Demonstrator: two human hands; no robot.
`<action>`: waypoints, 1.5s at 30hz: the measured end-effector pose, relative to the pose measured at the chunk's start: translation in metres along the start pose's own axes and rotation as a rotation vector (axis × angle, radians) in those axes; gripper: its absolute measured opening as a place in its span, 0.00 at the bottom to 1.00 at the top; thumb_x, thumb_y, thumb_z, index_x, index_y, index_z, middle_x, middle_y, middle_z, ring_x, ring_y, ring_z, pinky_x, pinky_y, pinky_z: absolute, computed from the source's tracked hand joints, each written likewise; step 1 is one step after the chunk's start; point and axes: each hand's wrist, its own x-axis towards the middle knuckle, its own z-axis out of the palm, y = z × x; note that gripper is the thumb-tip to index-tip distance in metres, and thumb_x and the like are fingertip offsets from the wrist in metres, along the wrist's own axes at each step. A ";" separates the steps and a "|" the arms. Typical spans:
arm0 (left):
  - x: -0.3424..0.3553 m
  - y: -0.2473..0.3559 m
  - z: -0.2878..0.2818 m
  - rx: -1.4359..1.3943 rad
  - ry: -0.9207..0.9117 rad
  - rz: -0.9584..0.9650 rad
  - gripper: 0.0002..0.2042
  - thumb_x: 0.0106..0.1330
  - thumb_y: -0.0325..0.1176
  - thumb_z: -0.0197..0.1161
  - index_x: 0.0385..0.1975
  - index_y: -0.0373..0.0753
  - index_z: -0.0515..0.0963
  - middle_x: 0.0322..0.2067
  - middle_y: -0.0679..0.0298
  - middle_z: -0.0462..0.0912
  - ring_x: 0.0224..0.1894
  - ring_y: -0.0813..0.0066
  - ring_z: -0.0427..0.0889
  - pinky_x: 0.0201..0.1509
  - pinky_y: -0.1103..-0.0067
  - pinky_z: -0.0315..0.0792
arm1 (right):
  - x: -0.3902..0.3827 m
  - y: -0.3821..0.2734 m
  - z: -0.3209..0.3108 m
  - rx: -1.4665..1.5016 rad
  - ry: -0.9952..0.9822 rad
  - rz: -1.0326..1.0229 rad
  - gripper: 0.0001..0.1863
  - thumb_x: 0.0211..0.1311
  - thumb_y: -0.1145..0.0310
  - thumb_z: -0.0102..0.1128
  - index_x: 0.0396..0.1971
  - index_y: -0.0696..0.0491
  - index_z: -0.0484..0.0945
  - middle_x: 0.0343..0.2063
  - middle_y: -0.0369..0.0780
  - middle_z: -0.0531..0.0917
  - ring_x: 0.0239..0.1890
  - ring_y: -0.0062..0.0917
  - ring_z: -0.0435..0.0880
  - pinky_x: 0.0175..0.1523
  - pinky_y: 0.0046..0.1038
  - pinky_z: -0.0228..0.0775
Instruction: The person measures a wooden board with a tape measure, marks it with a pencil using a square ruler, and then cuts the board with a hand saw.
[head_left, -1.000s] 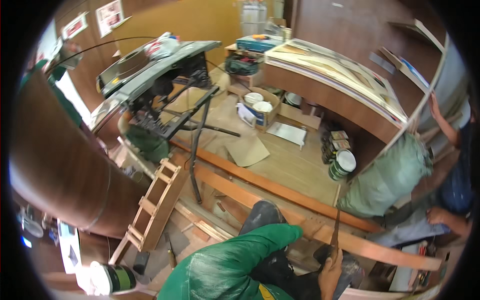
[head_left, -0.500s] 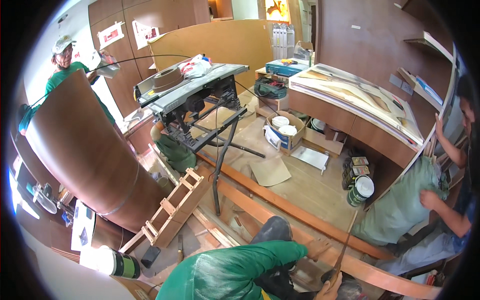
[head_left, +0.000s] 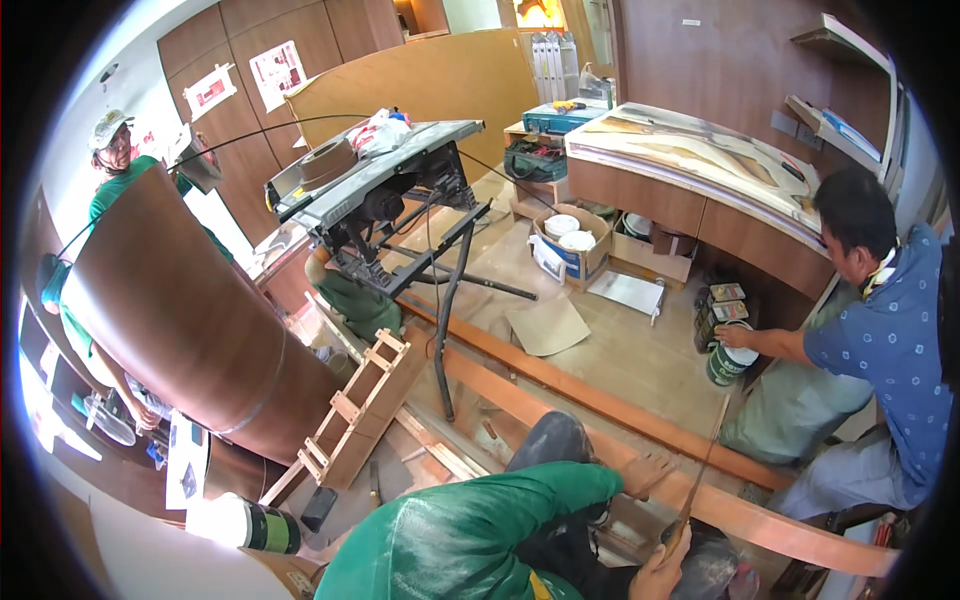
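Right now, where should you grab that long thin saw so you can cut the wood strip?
Grip the saw at its low handle end, where the right hand already wraps it, coming from below. The thin blade slants up and away over the long wood strip, so only that near end gives the fingers something safe to hold.

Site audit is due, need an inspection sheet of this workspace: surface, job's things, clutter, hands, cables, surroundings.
Surface: floor, dusty, long boards laid across it.
Job's things: curved wooden strip; thin saw.
Clutter: paint cans, cardboard box, ladder-like frame.
Hands: left hand flat on the strip; right hand grips the saw.
Cables: black cord hanging under table saw.
Surroundings: seated person, standing person, curved brown panel, counter.
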 end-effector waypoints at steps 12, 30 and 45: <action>0.008 -0.045 0.046 -0.003 0.201 0.167 0.49 0.51 0.39 0.81 0.73 0.32 0.62 0.67 0.39 0.71 0.69 0.39 0.71 0.74 0.49 0.63 | 0.026 0.030 0.026 -0.020 0.056 -0.200 0.30 0.77 0.75 0.50 0.77 0.56 0.60 0.67 0.60 0.75 0.66 0.60 0.75 0.66 0.49 0.72; 0.043 -0.013 -0.002 -0.041 -0.268 -0.061 0.52 0.43 0.42 0.81 0.73 0.40 0.63 0.64 0.47 0.77 0.65 0.46 0.79 0.64 0.55 0.78 | -0.128 -0.053 -0.016 -0.203 0.115 0.115 0.29 0.78 0.75 0.50 0.77 0.57 0.61 0.66 0.61 0.76 0.68 0.58 0.76 0.69 0.43 0.71; 0.056 -0.016 -0.021 -0.076 -0.189 -0.116 0.47 0.41 0.39 0.83 0.66 0.39 0.68 0.63 0.50 0.78 0.67 0.45 0.76 0.69 0.46 0.70 | -0.057 -0.042 -0.002 -0.235 0.132 -0.026 0.28 0.78 0.75 0.50 0.75 0.56 0.63 0.63 0.63 0.77 0.62 0.61 0.79 0.63 0.47 0.75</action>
